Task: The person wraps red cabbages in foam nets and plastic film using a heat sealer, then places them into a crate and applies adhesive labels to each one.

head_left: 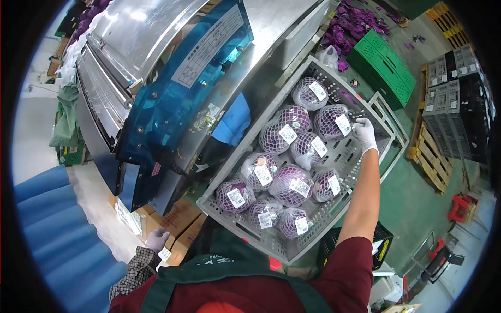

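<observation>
A grey perforated crate holds several purple cabbages in white nets, each with a white label. My right hand, in a white glove, is at the crate's right side beside a netted cabbage. Its fingers are bent and pressed together near the cabbage's label; what they grip is hidden. Low on the left, my left hand, also gloved, is closed near the cardboard boxes, with a small white label at its fingers.
A steel machine with a blue transparent cover stands left of the crate. Beyond the crate are a green crate and a heap of purple leaves. Stacked black crates stand on wooden pallets at right. Cardboard boxes lie below the machine.
</observation>
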The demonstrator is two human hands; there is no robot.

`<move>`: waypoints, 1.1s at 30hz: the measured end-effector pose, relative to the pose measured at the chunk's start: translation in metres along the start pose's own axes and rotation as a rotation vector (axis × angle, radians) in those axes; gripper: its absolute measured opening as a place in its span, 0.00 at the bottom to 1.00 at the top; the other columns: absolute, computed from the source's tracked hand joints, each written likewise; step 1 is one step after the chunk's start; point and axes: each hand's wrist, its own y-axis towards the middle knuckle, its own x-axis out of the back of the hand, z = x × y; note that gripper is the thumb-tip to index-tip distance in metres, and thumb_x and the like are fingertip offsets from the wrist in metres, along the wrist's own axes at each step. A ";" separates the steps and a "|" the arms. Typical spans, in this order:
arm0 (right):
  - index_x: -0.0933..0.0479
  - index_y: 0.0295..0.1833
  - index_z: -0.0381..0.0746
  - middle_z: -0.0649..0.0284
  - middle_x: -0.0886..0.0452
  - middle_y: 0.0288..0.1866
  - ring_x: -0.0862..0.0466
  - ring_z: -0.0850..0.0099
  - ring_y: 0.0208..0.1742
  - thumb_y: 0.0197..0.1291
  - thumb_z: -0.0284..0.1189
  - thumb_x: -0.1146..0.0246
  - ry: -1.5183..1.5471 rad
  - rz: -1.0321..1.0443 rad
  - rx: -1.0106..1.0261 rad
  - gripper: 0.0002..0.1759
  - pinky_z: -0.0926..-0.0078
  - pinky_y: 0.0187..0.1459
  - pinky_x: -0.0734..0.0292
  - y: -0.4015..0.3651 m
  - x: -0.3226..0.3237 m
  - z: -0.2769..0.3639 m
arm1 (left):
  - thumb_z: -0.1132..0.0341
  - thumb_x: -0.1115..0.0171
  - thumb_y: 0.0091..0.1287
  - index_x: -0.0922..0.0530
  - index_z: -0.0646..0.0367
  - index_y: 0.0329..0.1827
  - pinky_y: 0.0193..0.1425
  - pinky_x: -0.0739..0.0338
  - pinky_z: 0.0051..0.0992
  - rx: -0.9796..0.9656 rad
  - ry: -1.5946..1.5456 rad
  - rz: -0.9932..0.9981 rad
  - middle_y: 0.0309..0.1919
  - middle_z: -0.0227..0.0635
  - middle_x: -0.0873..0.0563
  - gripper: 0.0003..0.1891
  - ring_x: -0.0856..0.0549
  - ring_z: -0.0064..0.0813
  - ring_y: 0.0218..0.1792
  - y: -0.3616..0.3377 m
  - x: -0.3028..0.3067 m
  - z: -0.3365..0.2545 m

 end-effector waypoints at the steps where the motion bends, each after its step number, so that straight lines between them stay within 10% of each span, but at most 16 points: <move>1: 0.29 0.46 0.32 0.65 0.24 0.26 0.26 0.80 0.24 0.47 0.19 0.42 -0.005 0.013 0.019 0.17 0.83 0.25 0.32 0.000 -0.001 0.001 | 0.60 0.40 0.61 0.28 0.71 0.54 0.57 0.29 0.28 0.013 0.029 0.000 0.49 0.51 0.21 0.24 0.21 0.38 0.51 -0.004 0.002 -0.005; 11: 0.26 0.42 0.33 0.49 0.20 0.39 0.19 0.63 0.42 0.50 0.36 0.37 -1.006 -0.107 0.069 0.19 0.70 0.46 0.26 -0.026 0.004 0.036 | 0.58 0.40 0.61 0.28 0.70 0.55 0.57 0.28 0.28 0.035 0.167 0.033 0.49 0.49 0.20 0.25 0.21 0.38 0.51 -0.023 0.010 -0.045; 14: 0.27 0.43 0.34 0.54 0.20 0.36 0.19 0.68 0.34 0.54 0.29 0.40 -0.306 -0.181 0.375 0.13 0.75 0.39 0.23 -0.020 -0.006 0.064 | 0.57 0.41 0.61 0.27 0.70 0.54 0.57 0.29 0.28 0.015 0.127 0.040 0.49 0.49 0.20 0.25 0.20 0.38 0.51 -0.012 0.011 -0.033; 17: 0.27 0.42 0.35 0.66 0.23 0.29 0.24 0.80 0.26 0.56 0.21 0.43 0.396 0.122 0.203 0.07 0.85 0.25 0.29 -0.010 -0.045 0.095 | 0.58 0.41 0.62 0.27 0.70 0.54 0.57 0.29 0.28 0.004 0.103 0.035 0.49 0.49 0.20 0.25 0.21 0.38 0.52 -0.003 0.009 -0.022; 33: 0.28 0.46 0.32 0.59 0.24 0.40 0.22 0.73 0.40 0.57 0.14 0.56 0.256 -0.212 0.448 0.14 0.79 0.46 0.27 0.035 -0.134 0.068 | 0.59 0.42 0.63 0.26 0.68 0.52 0.55 0.28 0.27 0.042 0.075 0.109 0.46 0.47 0.18 0.22 0.19 0.35 0.49 -0.020 -0.014 -0.008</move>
